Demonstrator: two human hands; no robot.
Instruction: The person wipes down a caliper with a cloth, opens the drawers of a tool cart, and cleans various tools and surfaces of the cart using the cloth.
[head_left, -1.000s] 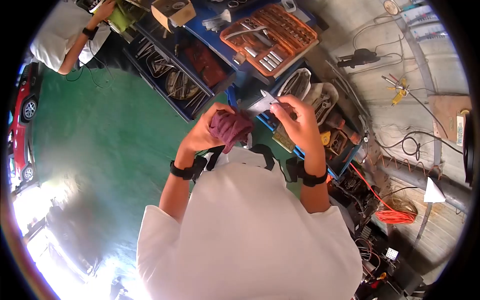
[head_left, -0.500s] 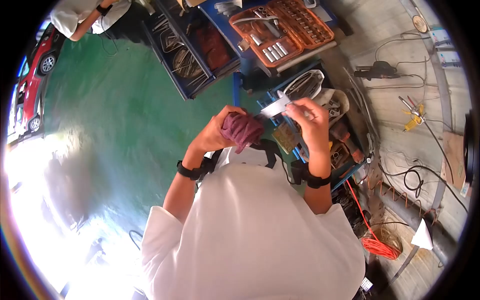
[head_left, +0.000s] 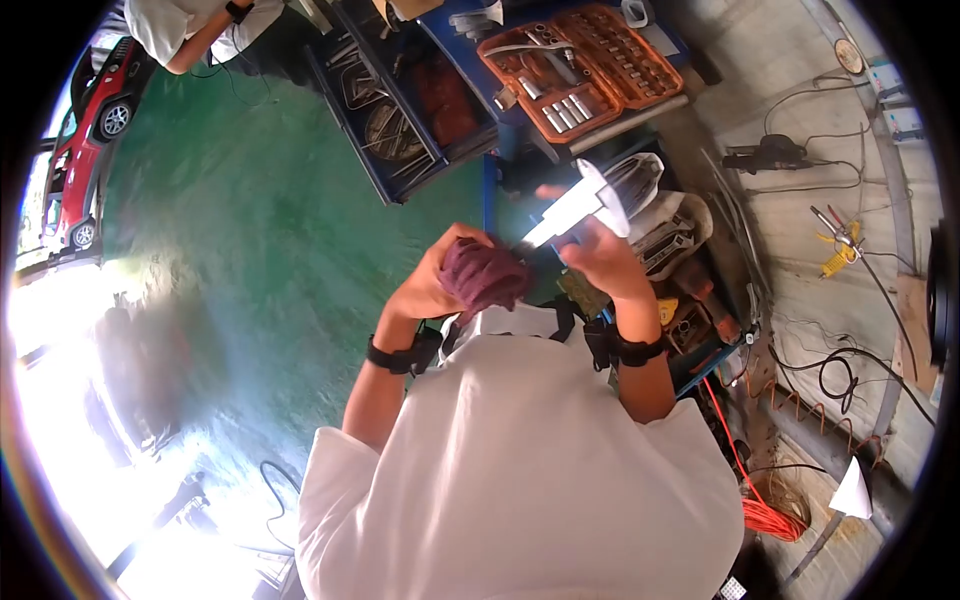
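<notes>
Holding bunched purple cloth point(head_left: 487, 278) in L hand point(head_left: 428, 280), fingers curled round, prob. for a soft grip at the tip of the metal caliper-like tool point(head_left: 575, 212). Tool slanted up and away, tip at the cloth, wide end by R hand point(head_left: 612, 262), as if for steadying at both ends. R fingers parted about the tool; w/ glare there, pinching or just supporting, can't tell.

Beyond, white trays point(head_left: 657, 168), prob. for keeping loose metal bits together. Farther, orange case point(head_left: 625, 99) lying open on blue worktop point(head_left: 467, 50), likely for quick reach, w/ sockets slotted by size, seemingly. Drawers point(head_left: 466, 149) pulled out beside, exposing tools.

Counting, near to far: 2 dark wristbands point(head_left: 637, 352), 1 per wrist; 2 hands; 1 cloth; 1 caliper-like tool; 2 white trays; 1 orange case, w/ approx. 4 bright sockets in a row plus many smaller; at least 2 drawers; 1 other person point(head_left: 205, 40), partly in view; 1 red car point(head_left: 85, 165), far L.
</notes>
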